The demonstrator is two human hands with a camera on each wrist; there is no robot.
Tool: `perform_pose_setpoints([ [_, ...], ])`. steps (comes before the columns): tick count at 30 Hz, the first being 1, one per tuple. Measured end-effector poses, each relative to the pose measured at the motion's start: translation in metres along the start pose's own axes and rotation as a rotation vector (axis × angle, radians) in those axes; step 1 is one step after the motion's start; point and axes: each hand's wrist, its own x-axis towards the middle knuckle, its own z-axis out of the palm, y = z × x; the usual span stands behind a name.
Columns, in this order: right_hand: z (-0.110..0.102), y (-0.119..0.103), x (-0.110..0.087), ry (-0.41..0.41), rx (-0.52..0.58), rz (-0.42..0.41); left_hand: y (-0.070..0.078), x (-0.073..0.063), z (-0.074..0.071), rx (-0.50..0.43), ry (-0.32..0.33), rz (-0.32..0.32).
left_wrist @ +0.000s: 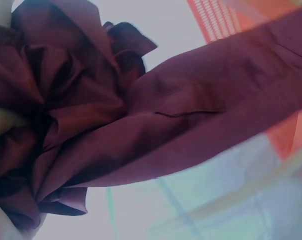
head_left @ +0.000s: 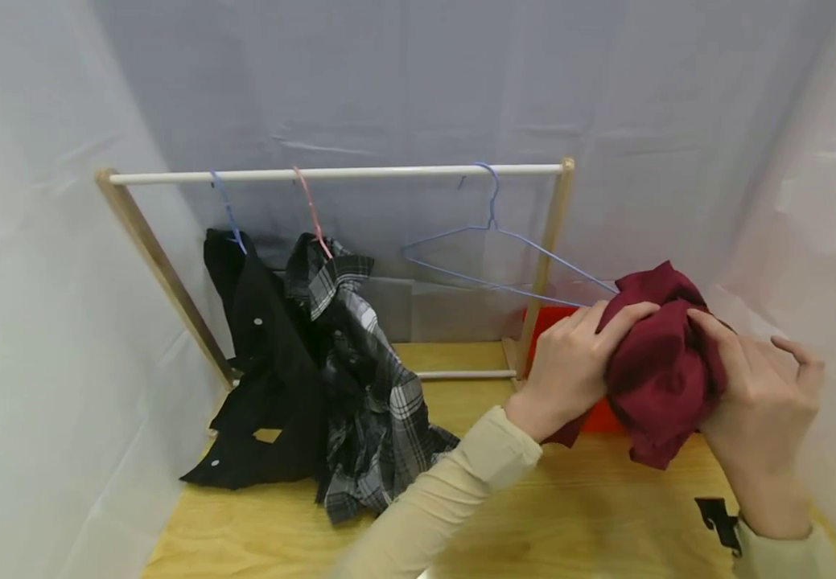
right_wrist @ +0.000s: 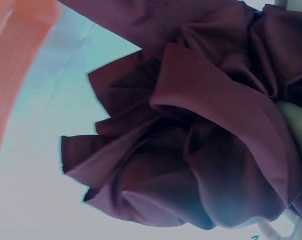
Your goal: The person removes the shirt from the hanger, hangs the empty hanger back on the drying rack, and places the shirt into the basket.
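Note:
A burgundy shirt point(head_left: 664, 370) is bunched up between my two hands at the right. My left hand point(head_left: 570, 362) grips its left side, while my right hand point(head_left: 761, 394) pinches the cloth from the right with the thumb over the folds. In the left wrist view a long sleeve of the shirt point(left_wrist: 191, 115) stretches away from the gathered part. Loose folds of the shirt point(right_wrist: 156, 175) fan out in the right wrist view. A blue wire hanger point(head_left: 493, 227) hangs on the rod, and its right end passes out of sight at the shirt and my left hand.
The rack's white rod point(head_left: 389, 170) also carries a black shirt point(head_left: 273, 362) on a blue hanger point(head_left: 228, 209) and a grey plaid shirt point(head_left: 367, 362) on a pink hanger point(head_left: 310, 209). A red basket point(head_left: 549, 322) stands behind my hands. White sheeting point(head_left: 809, 201) encloses the wooden table point(head_left: 570, 515).

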Motion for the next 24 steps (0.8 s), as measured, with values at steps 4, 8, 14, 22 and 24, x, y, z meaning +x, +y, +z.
perform_pose_setpoints([
  [4,0.01,0.027,-0.016,0.023,-0.018,0.025,0.005,0.003,0.03,-0.014,-0.032,0.003],
  [8,0.031,0.055,-0.041,0.026,-0.025,0.026,0.006,-0.004,0.061,0.024,-0.113,0.013],
  [14,0.069,0.089,-0.081,-0.114,-0.059,-0.012,-0.003,-0.027,0.103,0.215,-0.282,0.011],
  [22,0.114,0.111,-0.115,-0.37,-0.126,0.064,-0.02,-0.066,0.141,0.272,-0.48,-0.127],
  [24,0.121,0.114,-0.124,-0.454,-0.145,0.105,-0.021,-0.072,0.143,0.269,-0.495,-0.14],
])
